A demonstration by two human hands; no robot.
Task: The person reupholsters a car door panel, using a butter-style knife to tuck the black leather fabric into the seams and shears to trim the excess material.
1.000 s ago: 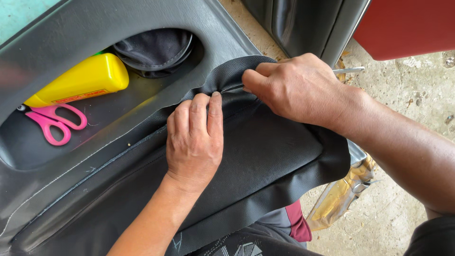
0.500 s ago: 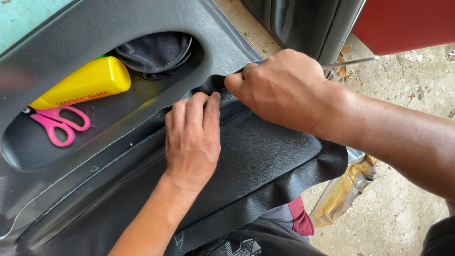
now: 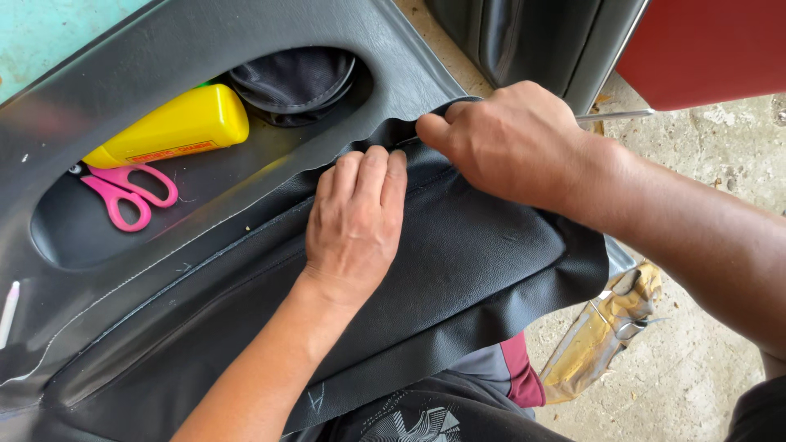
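Note:
A dark grey car door panel (image 3: 164, 49) lies across my lap. A sheet of black vinyl (image 3: 483, 254) is laid over its lower part. My left hand (image 3: 356, 221) presses flat on the vinyl, fingers together at the sheet's upper edge. My right hand (image 3: 512, 143) is closed on that upper edge just right of the left fingertips, and a thin metal tool (image 3: 614, 115) sticks out behind it. The vinyl's edge is wavy where the hands meet.
Inside the panel's pocket lie a yellow bottle (image 3: 176, 127), pink scissors (image 3: 127, 192) and a round black speaker cover (image 3: 291, 82). A white marker (image 3: 8, 311) lies at the left edge. A red surface (image 3: 704, 49) and concrete floor (image 3: 704, 344) are to the right.
My right hand has slid left along the vinyl's upper edge, closer to my left fingertips. The left hand has stayed pressed in place.

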